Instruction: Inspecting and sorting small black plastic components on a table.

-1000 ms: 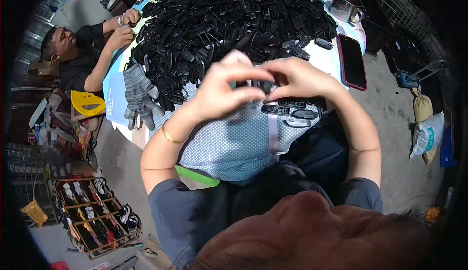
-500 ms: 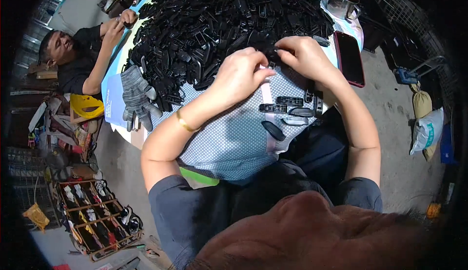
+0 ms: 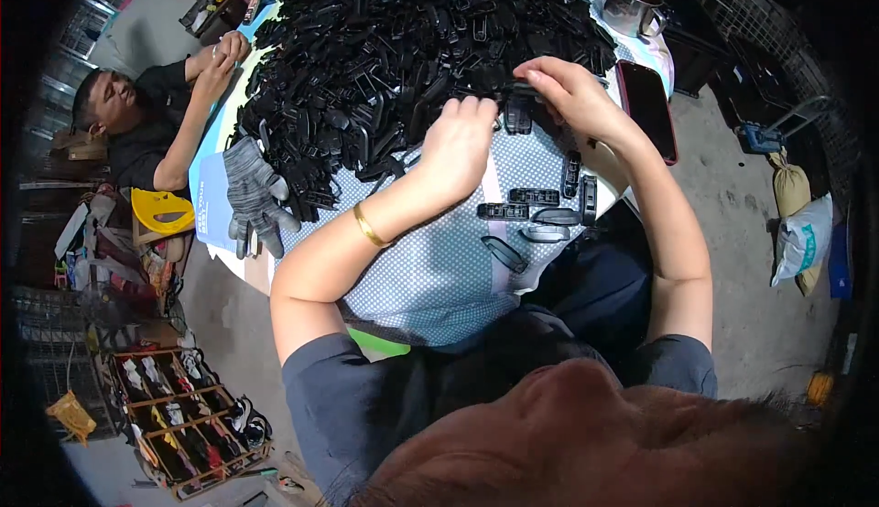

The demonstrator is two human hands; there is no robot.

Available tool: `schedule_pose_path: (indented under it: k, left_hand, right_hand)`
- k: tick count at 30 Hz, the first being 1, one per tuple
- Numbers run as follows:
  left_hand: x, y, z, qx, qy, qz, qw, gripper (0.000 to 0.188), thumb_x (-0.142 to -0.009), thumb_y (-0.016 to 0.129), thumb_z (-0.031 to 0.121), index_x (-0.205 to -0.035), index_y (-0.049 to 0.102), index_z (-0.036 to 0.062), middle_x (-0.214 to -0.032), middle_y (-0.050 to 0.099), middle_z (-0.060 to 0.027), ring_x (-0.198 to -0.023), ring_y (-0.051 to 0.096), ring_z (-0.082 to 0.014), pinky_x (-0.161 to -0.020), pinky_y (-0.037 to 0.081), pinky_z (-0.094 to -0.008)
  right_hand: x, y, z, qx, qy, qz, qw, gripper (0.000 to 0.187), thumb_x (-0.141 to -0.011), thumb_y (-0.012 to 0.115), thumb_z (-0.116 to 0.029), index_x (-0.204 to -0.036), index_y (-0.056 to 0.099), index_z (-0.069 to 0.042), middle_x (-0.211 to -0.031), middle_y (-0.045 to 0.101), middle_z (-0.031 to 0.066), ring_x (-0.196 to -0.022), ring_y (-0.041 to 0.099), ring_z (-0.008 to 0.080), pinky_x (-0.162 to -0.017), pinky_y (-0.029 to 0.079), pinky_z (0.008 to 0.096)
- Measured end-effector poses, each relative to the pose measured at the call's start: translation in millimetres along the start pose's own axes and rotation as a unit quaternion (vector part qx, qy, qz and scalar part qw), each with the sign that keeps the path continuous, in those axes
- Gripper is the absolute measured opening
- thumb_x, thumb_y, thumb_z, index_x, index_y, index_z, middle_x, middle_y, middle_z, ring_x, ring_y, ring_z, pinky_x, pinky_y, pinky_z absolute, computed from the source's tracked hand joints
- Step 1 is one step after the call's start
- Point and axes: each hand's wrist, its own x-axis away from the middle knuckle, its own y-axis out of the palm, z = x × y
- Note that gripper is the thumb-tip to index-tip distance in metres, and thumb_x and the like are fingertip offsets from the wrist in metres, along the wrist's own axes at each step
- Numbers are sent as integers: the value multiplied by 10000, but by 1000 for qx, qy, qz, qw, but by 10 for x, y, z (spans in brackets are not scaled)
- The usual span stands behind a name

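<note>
My left hand (image 3: 461,148) rests at the near edge of a big heap of black plastic parts (image 3: 403,49). Its fingers are curled down, and whatever lies under their tips is hidden. Over the heap's right side, my right hand (image 3: 575,95) has thumb and fingers closed around a small black plastic part (image 3: 522,89). Between the hands lies a black rectangular part (image 3: 517,121). Nearer me, several black parts are set apart on the dotted cloth (image 3: 412,264): an upright one (image 3: 589,199), a flat one (image 3: 503,210) and an oval frame (image 3: 504,253).
A grey knitted glove (image 3: 256,191) lies at the left. A phone (image 3: 646,112) and a metal mug (image 3: 632,4) stand to the right. Across the left edge sits another person (image 3: 137,132), hands at the table. A shoe rack (image 3: 188,420) is on the floor.
My left hand has turned knuckles-up, its fingers curling down. My right hand has lifted slightly. A black rectangular part now shows between them. The view has shifted slightly.
</note>
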Motion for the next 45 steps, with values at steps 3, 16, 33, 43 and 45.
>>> schedule_pose_path:
  k: [3,16,33,43,45]
  left_hand:
    - [47,-34,-115,116,0,49,992,228,-692,532,27,-914,527,-27,-828,527,-174,-747,527,-317,-662,450,-399]
    - [-41,-317,-214,769,-294,-48,566,286,-841,518,9,-1124,495,-30,-920,596,-69,-763,592,-121,-745,522,-238]
    - [3,-305,-152,634,-232,11,738,294,-839,573,90,-1107,546,-28,-937,609,-44,-829,560,-90,-757,455,-215]
    - [-52,-377,-325,509,-139,-27,849,258,-824,580,109,-1041,588,-31,-805,564,-7,-730,538,-84,-677,436,-202]
    - [-91,-392,-187,621,-218,-18,753,272,-823,590,104,-1068,581,-16,-830,600,-8,-744,553,-85,-682,445,-198]
  right_hand:
    - [68,44,-152,-128,44,-75,988,253,-879,515,-162,-1096,587,-54,-642,529,-11,-530,483,50,-494,426,197]
    - [136,343,-246,107,-246,86,960,286,-777,607,-68,-1057,590,-12,-928,626,138,-794,627,237,-674,496,302]
    - [191,250,-337,97,-252,92,958,282,-776,587,-36,-1057,590,-8,-853,600,136,-713,595,240,-617,472,294]
    - [186,174,-366,111,-269,6,957,301,-797,565,-64,-1089,557,10,-838,567,127,-674,569,241,-583,456,302]
    - [179,199,-390,111,-264,21,958,301,-806,558,-68,-1097,554,9,-860,568,127,-694,573,237,-595,460,295]
